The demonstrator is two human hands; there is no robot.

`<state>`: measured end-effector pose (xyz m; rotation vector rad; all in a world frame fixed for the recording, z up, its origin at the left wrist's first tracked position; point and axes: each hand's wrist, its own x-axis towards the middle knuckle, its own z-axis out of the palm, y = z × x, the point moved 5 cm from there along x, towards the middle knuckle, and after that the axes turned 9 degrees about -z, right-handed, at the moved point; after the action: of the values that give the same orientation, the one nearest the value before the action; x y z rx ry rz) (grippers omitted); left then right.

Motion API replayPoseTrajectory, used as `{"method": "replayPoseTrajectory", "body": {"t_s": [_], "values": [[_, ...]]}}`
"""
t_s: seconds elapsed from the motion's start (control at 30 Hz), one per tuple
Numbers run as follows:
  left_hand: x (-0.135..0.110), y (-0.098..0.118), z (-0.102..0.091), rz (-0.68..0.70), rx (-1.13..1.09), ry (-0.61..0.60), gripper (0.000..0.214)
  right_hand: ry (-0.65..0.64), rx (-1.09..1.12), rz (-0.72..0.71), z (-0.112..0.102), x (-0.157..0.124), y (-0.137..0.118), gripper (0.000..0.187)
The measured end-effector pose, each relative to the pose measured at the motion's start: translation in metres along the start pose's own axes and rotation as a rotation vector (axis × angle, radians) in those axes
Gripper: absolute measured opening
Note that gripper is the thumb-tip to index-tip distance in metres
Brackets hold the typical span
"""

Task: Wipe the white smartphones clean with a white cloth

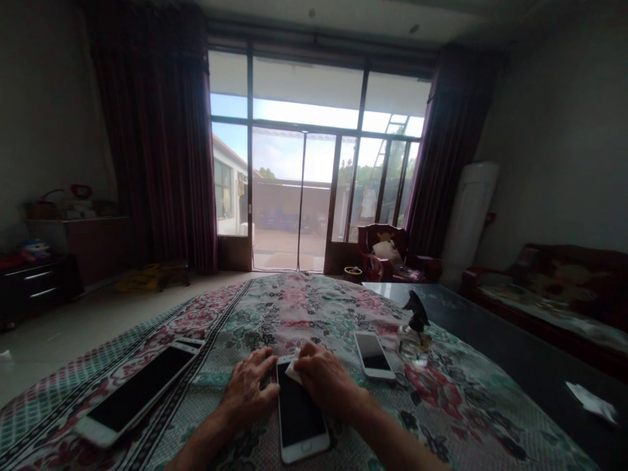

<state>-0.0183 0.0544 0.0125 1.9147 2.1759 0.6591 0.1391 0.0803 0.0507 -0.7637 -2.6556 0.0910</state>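
Observation:
A white smartphone [301,418] with a dark screen lies face up on the patterned tablecloth, right in front of me. My left hand [249,383] is at its left edge, with thumb and fingertips against the side, holding it on the cloth. My right hand [326,379] is closed around a white tissue [294,369], pressed onto the upper part of the screen. To the right lies a second white smartphone [373,355], beside a clear spray bottle [415,337] with a black nozzle. On the left is a larger white device [140,389] with a black screen, apparently resting on another one.
The flowered tablecloth [235,425] covers the table. A dark tabletop [490,347] extends on the right, with a crumpled white tissue [593,402] on it. Beyond are a wooden chair [380,248], a wooden sofa [554,281], a low cabinet [44,288] and glass doors [294,203].

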Motion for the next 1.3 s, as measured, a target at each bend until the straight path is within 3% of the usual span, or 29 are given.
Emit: {"method": "replayPoseTrajectory", "body": {"t_s": [0.2,0.4,0.8,1.07,1.3], "values": [[0.001,-0.001,0.002,0.0,0.005,-0.009,0.049,0.07,-0.063,0.078,0.015,0.011,0.006,0.025],[0.002,-0.004,0.003,0.003,-0.016,-0.01,0.048,0.069,0.016,-0.008,0.012,0.006,0.004,0.024],[0.002,-0.009,0.002,0.058,-0.008,-0.129,0.054,-0.187,0.114,-0.167,-0.011,-0.009,-0.019,0.03],[0.006,-0.016,0.01,0.091,-0.034,-0.069,0.052,-0.026,0.035,-0.07,0.005,0.002,-0.012,0.024],[0.003,-0.01,0.004,0.057,-0.005,-0.103,0.054,0.007,-0.006,-0.004,0.014,0.011,-0.009,0.025]]}}
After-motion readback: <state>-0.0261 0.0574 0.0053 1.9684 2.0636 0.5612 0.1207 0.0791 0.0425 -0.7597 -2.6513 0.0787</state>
